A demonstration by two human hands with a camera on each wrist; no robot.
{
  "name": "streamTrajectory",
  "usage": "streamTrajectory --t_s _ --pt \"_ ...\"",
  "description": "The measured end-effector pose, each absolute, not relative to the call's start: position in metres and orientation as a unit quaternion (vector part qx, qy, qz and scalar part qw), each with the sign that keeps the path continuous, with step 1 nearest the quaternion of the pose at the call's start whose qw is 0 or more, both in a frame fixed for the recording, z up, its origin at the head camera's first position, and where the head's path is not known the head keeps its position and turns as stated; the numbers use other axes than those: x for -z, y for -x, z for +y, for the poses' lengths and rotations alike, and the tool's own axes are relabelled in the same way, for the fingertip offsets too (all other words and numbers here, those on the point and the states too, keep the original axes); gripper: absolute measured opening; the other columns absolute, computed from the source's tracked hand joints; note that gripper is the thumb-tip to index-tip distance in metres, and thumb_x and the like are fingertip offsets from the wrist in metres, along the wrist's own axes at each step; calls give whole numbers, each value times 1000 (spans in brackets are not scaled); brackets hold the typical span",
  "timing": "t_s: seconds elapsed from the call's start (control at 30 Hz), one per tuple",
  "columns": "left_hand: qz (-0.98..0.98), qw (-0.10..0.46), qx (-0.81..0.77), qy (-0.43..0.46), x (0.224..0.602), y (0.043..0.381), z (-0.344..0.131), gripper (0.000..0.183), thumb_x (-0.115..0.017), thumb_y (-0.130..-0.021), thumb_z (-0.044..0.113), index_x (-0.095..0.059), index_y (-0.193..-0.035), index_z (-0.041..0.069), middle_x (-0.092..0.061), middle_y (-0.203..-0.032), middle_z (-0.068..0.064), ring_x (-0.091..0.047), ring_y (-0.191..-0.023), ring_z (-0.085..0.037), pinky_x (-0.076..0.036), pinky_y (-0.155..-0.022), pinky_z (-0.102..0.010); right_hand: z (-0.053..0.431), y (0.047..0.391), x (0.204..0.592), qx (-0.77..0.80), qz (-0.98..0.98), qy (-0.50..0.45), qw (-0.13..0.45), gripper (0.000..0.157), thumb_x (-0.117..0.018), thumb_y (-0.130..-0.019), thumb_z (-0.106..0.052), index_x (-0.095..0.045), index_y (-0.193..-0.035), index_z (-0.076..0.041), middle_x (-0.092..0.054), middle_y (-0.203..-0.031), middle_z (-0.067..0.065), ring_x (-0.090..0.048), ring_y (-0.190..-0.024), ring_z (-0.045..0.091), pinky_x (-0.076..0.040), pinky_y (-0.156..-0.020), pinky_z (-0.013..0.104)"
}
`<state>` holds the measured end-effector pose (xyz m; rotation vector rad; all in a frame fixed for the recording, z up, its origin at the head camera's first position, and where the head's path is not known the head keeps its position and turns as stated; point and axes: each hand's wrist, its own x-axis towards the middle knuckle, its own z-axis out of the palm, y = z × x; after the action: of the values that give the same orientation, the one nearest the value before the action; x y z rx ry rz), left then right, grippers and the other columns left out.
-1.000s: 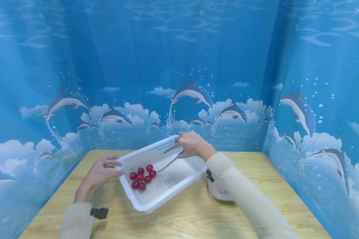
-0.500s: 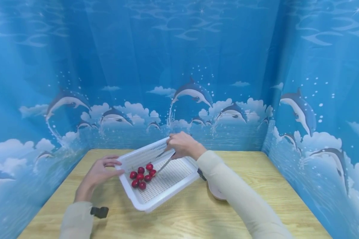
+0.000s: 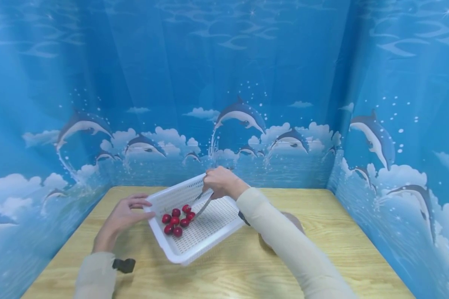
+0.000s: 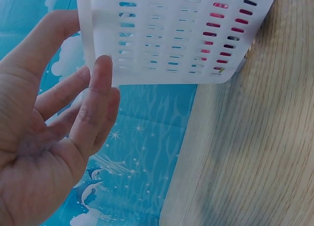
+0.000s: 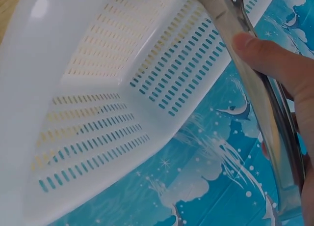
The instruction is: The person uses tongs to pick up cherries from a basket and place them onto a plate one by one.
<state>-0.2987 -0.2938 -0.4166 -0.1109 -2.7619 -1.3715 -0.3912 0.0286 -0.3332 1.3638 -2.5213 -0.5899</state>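
I register a white slotted basket (image 3: 218, 216), red cherries (image 3: 175, 221), silver tongs (image 5: 263, 113), yellowish wood-grain surface (image 3: 224, 278) and blue dolphin-print backdrop (image 3: 224, 74).

Head view: widest and farthest; looks forward and down over table (image 3: 217, 274) toward dolphin backdrop (image 3: 224, 62), both forearms entering from below. Left wrist view: close-up, turned sideways, past palm of left hand (image 3: 124, 215) onto outer wall of basket (image 3: 205, 248); table fills right side of frame. Right wrist view: close beside right hand (image 3: 224, 182) and tongs (image 5: 257, 100), tilted, facing into basket interior. Basket and backdrop common to all three. Head and left wrist share left hand; head and right wrist share right hand, tongs.
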Motion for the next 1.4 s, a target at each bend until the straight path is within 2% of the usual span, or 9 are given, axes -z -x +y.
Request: streamTrajectory --t_s 0.27,0.57,0.9,1.4 --pt "-894 30 446 35 416 298 -293 55 -86 -84 34 -70 -122 -3 -41 -161 -24 -54 -134 -48 -51 -107 -61 19 389 338 207 -867 -442 102 38 -85 -83 -42 -77 -119 -30 -77 -119 -7 -71 -108 15 -62 -91 33" --pt "-894 31 445 40 416 298 -293 55 -85 -85 34 -70 -123 -3 -40 -162 -23 -54 -134 -48 -52 -106 -60 14 389 340 224 -859 -448 104 28 -83 -86 -40 -80 -113 -31 -78 -115 -8 -73 -105 14 -62 -89 31" --pt "-892 33 448 44 415 297 -292 54 -85 -84 32 -70 -122 -3 -40 -162 -24 -54 -133 -48 -52 -106 -60 24 386 337 205 -868 -439 110 29 -84 -86 -40 -80 -112 -29 -79 -113 -7 -73 -103 14 -62 -91 31" --pt "-898 43 436 46 416 298 -294 53 -86 -83 33 -71 -120 -3 -43 -160 -24 -56 -131 -47 -53 -105 -59 57 384 322 127 -863 -468 142 28 -84 -86 -36 -80 -113 -31 -77 -114 -5 -66 -100 15 -56 -69 26"
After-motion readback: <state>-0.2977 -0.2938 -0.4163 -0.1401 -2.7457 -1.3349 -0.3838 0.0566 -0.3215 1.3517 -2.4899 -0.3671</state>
